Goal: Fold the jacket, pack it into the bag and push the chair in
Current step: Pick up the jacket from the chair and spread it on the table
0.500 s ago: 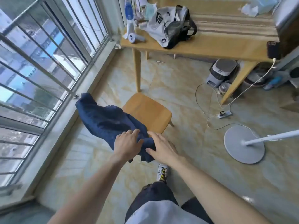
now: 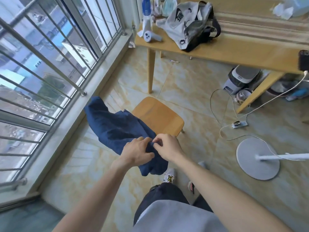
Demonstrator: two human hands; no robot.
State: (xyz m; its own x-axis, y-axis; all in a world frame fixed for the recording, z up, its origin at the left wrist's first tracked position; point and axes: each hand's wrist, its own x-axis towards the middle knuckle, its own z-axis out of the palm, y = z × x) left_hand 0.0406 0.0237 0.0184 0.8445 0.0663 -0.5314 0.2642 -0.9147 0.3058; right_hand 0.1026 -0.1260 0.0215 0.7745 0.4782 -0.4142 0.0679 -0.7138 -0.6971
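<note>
Both hands grip the navy jacket (image 2: 120, 129): your left hand (image 2: 137, 152) and right hand (image 2: 168, 148) have fingers pinched shut on bunched cloth at the near edge of the wooden chair (image 2: 158, 114), rest draping left. Still step one, folding, I'd say. Next you need a straightened edge; the white bag (image 2: 182, 19) waits on the table (image 2: 234, 54).

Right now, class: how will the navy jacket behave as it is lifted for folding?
Probably floppy: the jacket sags in creases off the chair. Likely light, since the left hand and right hand pinch it with fingertips only. It may slide off the smooth seat.
</note>
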